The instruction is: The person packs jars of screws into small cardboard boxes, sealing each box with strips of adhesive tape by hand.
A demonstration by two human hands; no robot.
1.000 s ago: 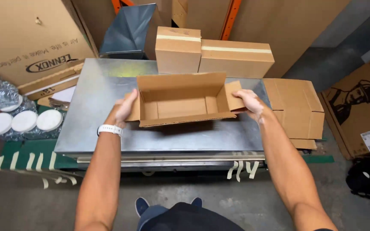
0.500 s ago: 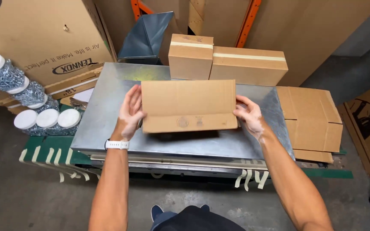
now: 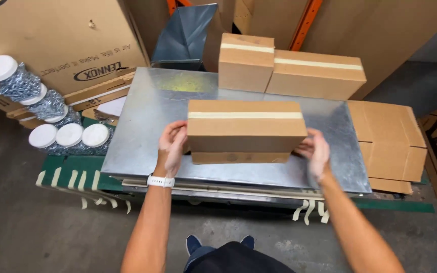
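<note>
Cardboard box [image 3: 246, 126] sits over the metal table [image 3: 142, 131], long axis left to right, taped seam up. Left hand [image 3: 172, 146] and right hand [image 3: 313, 151] grasp its ends.

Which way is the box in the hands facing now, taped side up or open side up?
Taped side up. The cardboard box shows a closed top with a tape strip along its seam; a loose flap shows along its lower edge.

My bench: galvanized sheet-metal tabletop [image 3: 147, 126]. Two taped cardboard boxes [image 3: 245, 61] [image 3: 317, 75] sit at far edge. Flattened cardboard [image 3: 393, 144] overhangs right side. Dark metal duct piece [image 3: 185, 35] stands behind.
</note>
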